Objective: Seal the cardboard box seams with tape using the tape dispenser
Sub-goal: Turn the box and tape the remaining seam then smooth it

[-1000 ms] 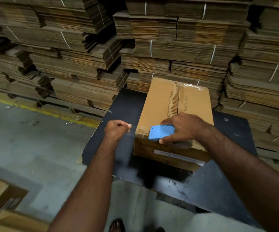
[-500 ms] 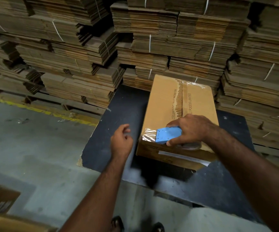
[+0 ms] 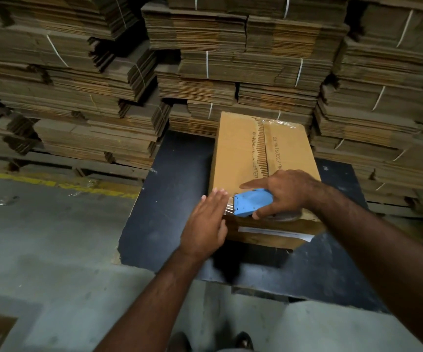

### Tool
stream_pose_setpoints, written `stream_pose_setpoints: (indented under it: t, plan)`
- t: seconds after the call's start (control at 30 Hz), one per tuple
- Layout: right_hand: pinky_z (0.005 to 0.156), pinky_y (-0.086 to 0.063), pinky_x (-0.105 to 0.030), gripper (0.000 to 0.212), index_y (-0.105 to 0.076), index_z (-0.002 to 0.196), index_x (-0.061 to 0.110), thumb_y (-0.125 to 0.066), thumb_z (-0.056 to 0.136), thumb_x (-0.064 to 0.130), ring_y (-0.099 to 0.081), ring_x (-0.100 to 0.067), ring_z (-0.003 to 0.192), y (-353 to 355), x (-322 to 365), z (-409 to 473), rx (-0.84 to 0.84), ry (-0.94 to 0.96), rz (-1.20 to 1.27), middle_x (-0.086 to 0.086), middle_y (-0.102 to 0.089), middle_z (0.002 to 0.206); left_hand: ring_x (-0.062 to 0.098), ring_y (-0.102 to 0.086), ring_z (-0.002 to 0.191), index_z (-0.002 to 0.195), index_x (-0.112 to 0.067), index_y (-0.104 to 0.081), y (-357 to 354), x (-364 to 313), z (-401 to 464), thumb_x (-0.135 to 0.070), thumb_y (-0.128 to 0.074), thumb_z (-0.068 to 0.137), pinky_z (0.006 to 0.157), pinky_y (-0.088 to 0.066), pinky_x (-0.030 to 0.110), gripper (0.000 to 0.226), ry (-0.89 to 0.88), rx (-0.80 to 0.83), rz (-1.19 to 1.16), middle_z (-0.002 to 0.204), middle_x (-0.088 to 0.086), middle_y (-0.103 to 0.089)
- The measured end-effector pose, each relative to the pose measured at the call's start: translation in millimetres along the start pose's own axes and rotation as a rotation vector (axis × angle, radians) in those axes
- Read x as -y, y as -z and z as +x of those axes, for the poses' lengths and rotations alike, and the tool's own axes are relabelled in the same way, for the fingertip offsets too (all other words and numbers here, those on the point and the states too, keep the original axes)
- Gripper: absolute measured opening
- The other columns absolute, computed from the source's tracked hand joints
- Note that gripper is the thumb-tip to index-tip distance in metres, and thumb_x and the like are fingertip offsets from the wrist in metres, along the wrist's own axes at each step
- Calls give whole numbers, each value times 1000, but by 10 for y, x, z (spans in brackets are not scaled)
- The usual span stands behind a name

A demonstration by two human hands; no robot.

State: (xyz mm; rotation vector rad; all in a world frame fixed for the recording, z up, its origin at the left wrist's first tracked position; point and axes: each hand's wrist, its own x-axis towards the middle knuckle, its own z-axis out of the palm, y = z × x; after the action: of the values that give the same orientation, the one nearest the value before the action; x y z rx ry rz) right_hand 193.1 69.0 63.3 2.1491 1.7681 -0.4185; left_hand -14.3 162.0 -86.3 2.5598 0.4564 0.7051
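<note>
dispenser between hands, atop box

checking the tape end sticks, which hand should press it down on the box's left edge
Left. The left hand is open, fingers straight, right beside the loose tape end at the box edge. The right hand is busy gripping the blue tape dispenser.

Under the right hand lay a matt brown cardboard box, glossy clear tape at its far edge. The tape dispenser was smooth blue plastic; the surface was dull black.
</note>
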Motion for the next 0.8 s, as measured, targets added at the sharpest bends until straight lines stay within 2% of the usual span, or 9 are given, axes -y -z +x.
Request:
stream_pose_setpoints:
  t: [0.07, 0.13, 0.3, 0.37, 0.5, 0.63, 0.7, 0.8]
  plan:
    - [72, -45, -31, 73, -30, 137, 56, -56, 73, 82, -55, -12, 89, -2, 5, -19, -16, 22, 34, 13, -59, 105, 29, -48, 137, 136, -3, -58, -80, 35, 89, -15, -52, 86, 112, -40, 50, 52, -64, -74, 120, 145, 14, -54]
    - [71, -43, -30, 64, -38, 131, 53, -58, 75, 78, -57, -11, 90, 3, 22, -42, -22, 35, 57, 19, -55, 99, 30, -56, 130, 129, -3, -64, -115, 88, 123, -19, -49, 89, 110, -43, 49, 45, -98, -104, 212, 138, 15, -60]
    - [68, -37, -28, 63, -47, 133, 49, -59, 77, 76, -49, -7, 85, 25, 17, -28, -63, 62, 49, 22, -50, 93, 30, -57, 129, 129, -3, -64, -128, 172, 78, -14, -52, 94, 108, -45, 48, 39, -172, -168, 305, 138, 15, -60]
    - [68, -40, -26, 63, -49, 136, 46, -61, 79, 72, -51, -6, 86, 28, -75, -69, -81, 101, 117, 20, -55, 99, 28, -58, 128, 130, -5, -64, -93, 192, 89, -16, -54, 95, 108, -45, 47, 38, -185, -172, 335, 138, 13, -61]
    - [68, -40, -14, 67, -48, 141, 44, -62, 80, 70, -55, -5, 91, -62, -408, -243, -87, 175, 237, 15, -60, 119, 23, -57, 130, 133, -10, -63, -42, 163, 101, -21, -55, 96, 109, -43, 48, 39, -155, -124, 383, 140, 9, -60]
    - [77, -50, -25, 70, -41, 144, 48, -57, 81, 74, -53, -8, 101, -141, -612, -401, -35, 146, 212, 8, -56, 135, 23, -55, 132, 135, -11, -61, 39, 89, 107, -14, -71, 90, 109, -43, 53, 47, -125, -61, 399, 142, 8, -58]
    - [81, -51, -31, 70, -39, 144, 50, -57, 82, 74, -52, -12, 106, -145, -678, -428, -27, 115, 160, 8, -55, 135, 22, -54, 133, 135, -12, -60, 68, 64, 119, -13, -76, 86, 110, -42, 53, 52, -93, -47, 396, 142, 6, -58]
    - [79, -52, -33, 71, -40, 141, 54, -54, 77, 81, -55, -14, 107, -163, -721, -393, -52, 111, 95, 8, -60, 130, 22, -55, 132, 132, -12, -63, 75, 47, 181, -20, -56, 95, 114, -37, 48, 39, -72, -47, 385, 141, 5, -59]
